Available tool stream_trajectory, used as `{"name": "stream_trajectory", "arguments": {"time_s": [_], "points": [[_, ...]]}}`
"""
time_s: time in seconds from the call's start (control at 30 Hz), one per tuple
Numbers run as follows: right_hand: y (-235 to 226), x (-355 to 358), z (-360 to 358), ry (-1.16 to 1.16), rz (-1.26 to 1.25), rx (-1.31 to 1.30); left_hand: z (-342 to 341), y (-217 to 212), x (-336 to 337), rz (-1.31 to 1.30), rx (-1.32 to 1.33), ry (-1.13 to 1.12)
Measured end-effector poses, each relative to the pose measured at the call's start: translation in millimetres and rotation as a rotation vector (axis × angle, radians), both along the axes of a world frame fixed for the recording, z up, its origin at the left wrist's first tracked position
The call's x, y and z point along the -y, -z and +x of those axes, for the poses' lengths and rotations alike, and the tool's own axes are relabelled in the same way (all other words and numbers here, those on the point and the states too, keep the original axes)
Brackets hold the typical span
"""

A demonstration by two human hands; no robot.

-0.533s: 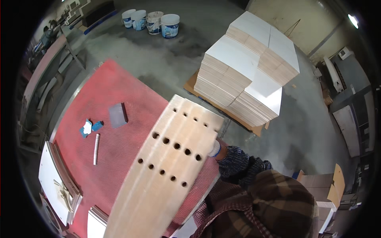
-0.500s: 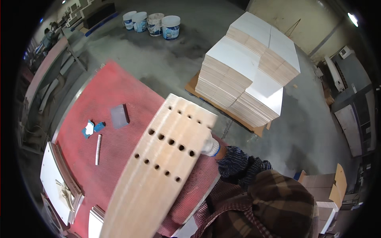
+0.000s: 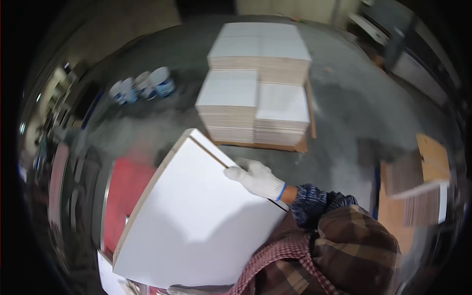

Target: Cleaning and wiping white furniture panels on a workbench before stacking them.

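Note:
A large white panel (image 3: 196,221) with a pale wood edge is tilted up in front of me and covers most of the red-topped table (image 3: 123,196). My right hand (image 3: 255,178), in a white knit glove with a blue cuff, grips the panel's upper right edge. A dark blue sleeve and a brown plaid garment show behind that hand. My left hand is hidden behind or below the panel.
A wooden pallet (image 3: 300,145) stacked with white panels (image 3: 255,93) stands on the concrete floor beyond the panel. Several white and blue buckets (image 3: 142,86) sit at the far left. Cardboard boxes and boards (image 3: 418,191) lie at the right.
The panel has been turned over: its wood face with drilled holes showed before, its plain white face shows now. The view has swung toward the pallet, and the tools on the table are hidden.

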State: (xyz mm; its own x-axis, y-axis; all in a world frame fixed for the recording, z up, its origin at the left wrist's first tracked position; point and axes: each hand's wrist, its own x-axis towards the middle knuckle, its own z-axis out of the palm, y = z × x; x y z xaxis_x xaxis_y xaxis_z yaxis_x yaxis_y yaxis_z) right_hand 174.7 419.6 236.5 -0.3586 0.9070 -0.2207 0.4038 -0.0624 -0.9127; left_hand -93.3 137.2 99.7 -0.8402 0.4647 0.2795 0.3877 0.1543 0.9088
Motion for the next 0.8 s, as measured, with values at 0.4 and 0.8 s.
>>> {"name": "stream_trajectory", "arguments": {"time_s": [0.4, 0.8], "points": [[8, -67, 258, 0.553, -0.012, -0.227, 151, -61, -260, -0.235, -0.056, 0.666], [-13, -55, 450, 1.076, -0.021, -0.162, 392, -71, -522, -0.240, -0.030, 1.296]]}}
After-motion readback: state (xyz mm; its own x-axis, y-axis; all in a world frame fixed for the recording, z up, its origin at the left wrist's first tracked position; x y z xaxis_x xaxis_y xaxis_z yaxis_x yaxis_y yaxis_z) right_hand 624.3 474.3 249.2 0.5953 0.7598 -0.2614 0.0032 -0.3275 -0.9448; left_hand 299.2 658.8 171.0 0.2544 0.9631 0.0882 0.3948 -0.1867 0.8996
